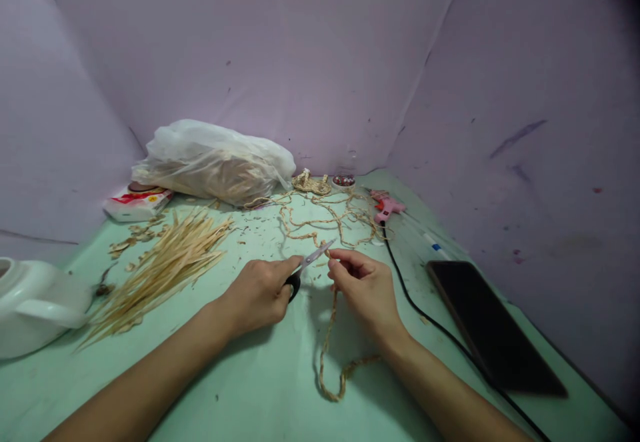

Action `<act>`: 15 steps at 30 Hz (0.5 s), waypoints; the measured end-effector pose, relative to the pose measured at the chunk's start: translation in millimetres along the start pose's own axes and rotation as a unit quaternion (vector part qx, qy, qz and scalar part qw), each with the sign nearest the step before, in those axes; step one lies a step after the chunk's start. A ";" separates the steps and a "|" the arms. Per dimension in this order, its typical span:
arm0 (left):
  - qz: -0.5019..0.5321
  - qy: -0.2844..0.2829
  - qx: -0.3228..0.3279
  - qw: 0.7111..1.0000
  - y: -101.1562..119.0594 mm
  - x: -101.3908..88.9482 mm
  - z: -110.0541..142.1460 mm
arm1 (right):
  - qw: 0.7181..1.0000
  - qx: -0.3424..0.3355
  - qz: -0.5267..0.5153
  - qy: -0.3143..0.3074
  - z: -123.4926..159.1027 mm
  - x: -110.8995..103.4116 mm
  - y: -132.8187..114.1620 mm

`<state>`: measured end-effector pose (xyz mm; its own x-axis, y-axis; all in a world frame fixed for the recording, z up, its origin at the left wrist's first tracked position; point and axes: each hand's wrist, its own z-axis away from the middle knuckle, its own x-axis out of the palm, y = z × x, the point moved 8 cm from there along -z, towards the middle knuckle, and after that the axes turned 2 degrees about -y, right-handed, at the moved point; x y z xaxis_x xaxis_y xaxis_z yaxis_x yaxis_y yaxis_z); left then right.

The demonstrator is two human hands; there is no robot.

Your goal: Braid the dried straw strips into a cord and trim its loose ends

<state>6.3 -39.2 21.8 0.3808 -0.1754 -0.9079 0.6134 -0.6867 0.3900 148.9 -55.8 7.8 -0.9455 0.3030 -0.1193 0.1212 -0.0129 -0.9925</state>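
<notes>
My left hand [261, 293] is closed around the black handle of a pair of scissors [317, 253], whose blades point up and to the right. Between the thumb and fingers of my right hand [367, 287] is pinched a braided straw cord [327, 335]. The scissor blades reach the cord just above my right fingertips; whether they touch it, I cannot tell. Below my right hand the cord hangs down and curls on the table. More of the tan cord lies in loose loops farther back.
Dry straw strips [167, 265] lie at left beside a white jug [37, 305]. Behind them are a white box [137, 205] and a plastic bag [215, 162]. A woven piece [311, 182], a bead dish [343, 182], a pink glue gun [387, 206] and a black phone [493, 325] sit back and right.
</notes>
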 end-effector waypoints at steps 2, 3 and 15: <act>0.033 0.027 -0.019 0.999 -4.1 -8.5 -1.3 | 0.999 0.024 -0.026 -0.004 -0.8 0.8 4.0; 0.040 0.045 -0.031 0.998 -6.9 -13.5 -1.5 | 0.998 0.038 -0.043 -0.008 -1.1 1.5 6.0; -0.069 0.008 -0.039 0.997 -9.6 -4.0 0.9 | 0.989 0.087 -0.115 -0.014 -1.5 6.0 15.6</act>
<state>-1.7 -32.6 21.5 0.2993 -0.0704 -0.9516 0.7131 -0.6461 0.2721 145.6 -52.8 -8.4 -0.9504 0.2897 0.1130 -0.1505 -0.1106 -0.9824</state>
